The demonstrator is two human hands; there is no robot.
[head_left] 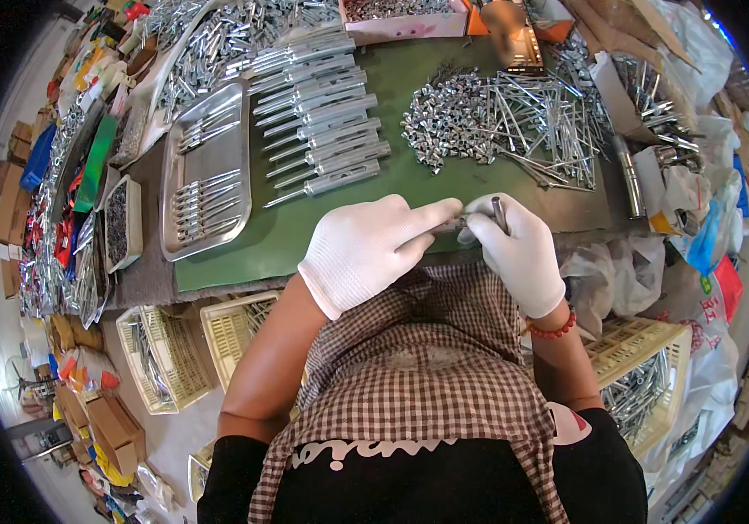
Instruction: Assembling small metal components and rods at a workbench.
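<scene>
Both hands wear white knit gloves and meet at the table's near edge. My left hand (365, 249) is closed, index finger stretched toward the other hand, its fingertips at a small metal piece (451, 225) mostly hidden between the gloves. Closed in my right hand (518, 253) is a dark metal rod (500, 212), its end sticking up between thumb and fingers. Beyond the left hand, several silver metal cylinders with thin rods (344, 182) lie in a row on the green mat (304, 236). Small metal sleeves (444, 122) and loose thin rods (549, 127) are heaped beyond the right hand.
At left, a steel tray (167, 223) holds several slim metal parts. A pink box (405, 28) of small parts stands at the back. Cream plastic baskets (160, 375) sit below the table, with another basket (667, 349) at right. A metal tube (629, 179) lies near the right edge.
</scene>
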